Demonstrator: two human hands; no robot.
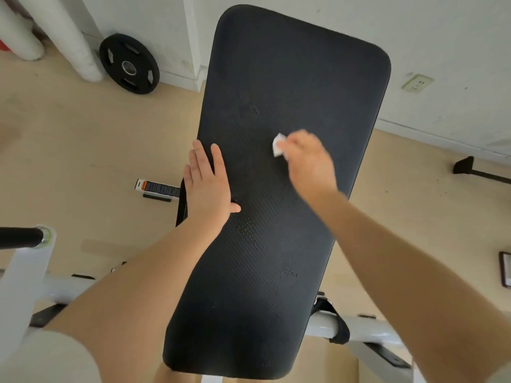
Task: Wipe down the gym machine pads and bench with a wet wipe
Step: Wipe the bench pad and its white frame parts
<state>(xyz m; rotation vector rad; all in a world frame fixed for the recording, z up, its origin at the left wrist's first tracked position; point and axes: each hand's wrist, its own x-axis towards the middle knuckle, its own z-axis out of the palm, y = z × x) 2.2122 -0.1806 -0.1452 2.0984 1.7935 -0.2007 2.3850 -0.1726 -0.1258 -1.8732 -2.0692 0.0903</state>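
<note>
A long black padded bench fills the middle of the view, running away from me toward the wall. My right hand is blurred over the middle of the pad and pinches a small white wet wipe that touches the surface. My left hand lies flat with straight fingers on the pad's left edge, thumb stretched out to the right. Faint damp dotted marks show on the near half of the pad.
A black weight plate leans against the white wall at the back left beside white pipes. A small printed box lies on the beige floor left of the bench. The white machine frame with a black handle stands at lower left. A wall socket is at right.
</note>
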